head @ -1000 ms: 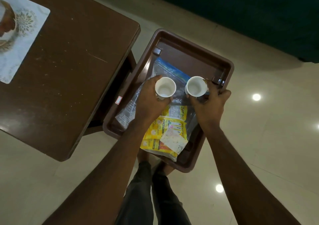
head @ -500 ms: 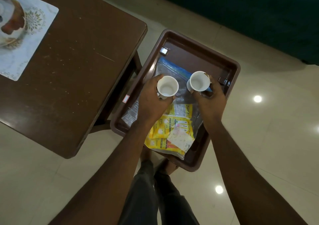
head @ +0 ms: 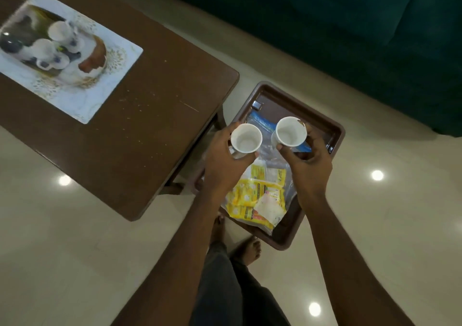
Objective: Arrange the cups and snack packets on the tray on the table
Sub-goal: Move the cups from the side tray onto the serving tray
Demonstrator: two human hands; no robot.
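White cups: you're holding one per hand. Left grip (head: 222, 162) is curling round the left cup (head: 246, 138), right grip (head: 308, 160) is pinching the right cup (head: 291, 131), both above the brown tub (head: 335, 132). Yellow snack packets (head: 257, 195) are lying in the tub; the printed tray (head: 75, 83) is sitting on the desk (head: 140, 135).

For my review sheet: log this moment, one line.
left hand grips left cup | right hand grips right cup | snack packets in brown tray

Left hand (head: 222, 160) grips white paper cup (head: 246, 138), right hand (head: 308, 158) grips second white cup (head: 291, 131); yellow snack packets (head: 257, 195) below both grips in brown plastic tray (head: 332, 128).
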